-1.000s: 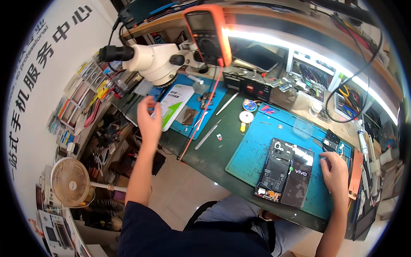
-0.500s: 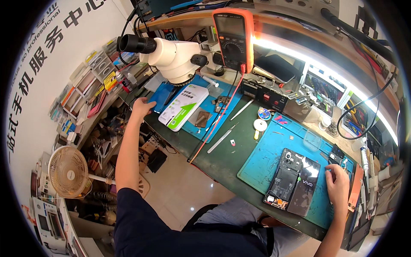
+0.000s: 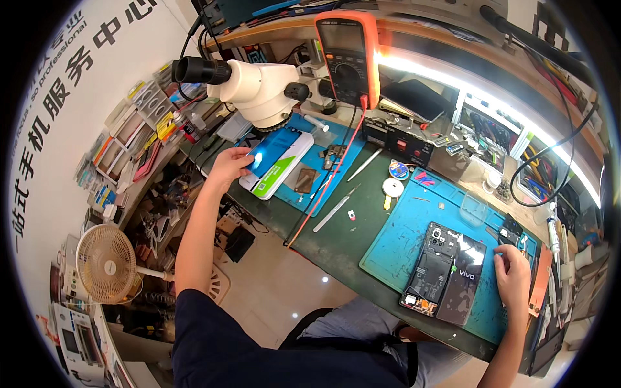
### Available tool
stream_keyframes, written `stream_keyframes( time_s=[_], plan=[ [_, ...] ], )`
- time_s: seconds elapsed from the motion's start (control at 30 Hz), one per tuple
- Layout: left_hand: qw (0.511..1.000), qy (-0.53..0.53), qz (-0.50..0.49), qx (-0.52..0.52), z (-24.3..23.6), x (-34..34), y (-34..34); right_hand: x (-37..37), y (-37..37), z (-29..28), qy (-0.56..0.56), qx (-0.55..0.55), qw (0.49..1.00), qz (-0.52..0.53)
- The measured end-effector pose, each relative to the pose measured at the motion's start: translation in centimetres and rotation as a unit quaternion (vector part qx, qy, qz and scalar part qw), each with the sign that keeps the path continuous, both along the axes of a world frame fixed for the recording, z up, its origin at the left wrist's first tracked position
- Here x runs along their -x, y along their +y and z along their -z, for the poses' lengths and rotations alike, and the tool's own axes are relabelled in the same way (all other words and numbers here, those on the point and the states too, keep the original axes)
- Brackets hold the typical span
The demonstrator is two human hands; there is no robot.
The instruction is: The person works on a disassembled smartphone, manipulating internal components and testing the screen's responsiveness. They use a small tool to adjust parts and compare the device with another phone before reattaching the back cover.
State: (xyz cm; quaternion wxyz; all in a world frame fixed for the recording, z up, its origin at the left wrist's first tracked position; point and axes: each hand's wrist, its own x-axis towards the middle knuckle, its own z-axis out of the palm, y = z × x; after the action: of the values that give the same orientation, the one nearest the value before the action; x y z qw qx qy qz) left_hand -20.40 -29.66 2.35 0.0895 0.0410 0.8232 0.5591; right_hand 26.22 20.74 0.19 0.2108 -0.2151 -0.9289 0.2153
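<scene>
Sheet of glossy blue (image 3: 275,152) is held at the left over one white-and-green box (image 3: 275,182), its left end pinched by the left hand (image 3: 234,168). It is best gripped lightly and kept flat. Whether anything is held by the right hand (image 3: 512,270), half-curled at the right, cannot be told. One opened phone (image 3: 428,275) and one dark panel (image 3: 460,296) are counted nearby.
</scene>
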Motion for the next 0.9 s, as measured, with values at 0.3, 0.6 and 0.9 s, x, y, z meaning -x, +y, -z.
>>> stream_keyframes(
  time_s=[0.3, 0.6, 0.9],
  plan=[
    [0.907, 0.302, -0.079, 0.283, 1.7, 2.6, -1.0, -0.1, -0.5, -0.9, -0.028, 0.003, 1.000, 0.006],
    [0.866, 0.499, 0.011, 0.023, 2.0, -6.3, 4.0, 0.4, -0.4, -1.1, -0.016, -0.007, 1.000, -0.011],
    [0.836, 0.456, 0.288, -0.104, -1.6, -17.7, 22.5, -0.1, -0.5, -1.2, -0.032, -0.018, 0.999, -0.010]
  ],
)
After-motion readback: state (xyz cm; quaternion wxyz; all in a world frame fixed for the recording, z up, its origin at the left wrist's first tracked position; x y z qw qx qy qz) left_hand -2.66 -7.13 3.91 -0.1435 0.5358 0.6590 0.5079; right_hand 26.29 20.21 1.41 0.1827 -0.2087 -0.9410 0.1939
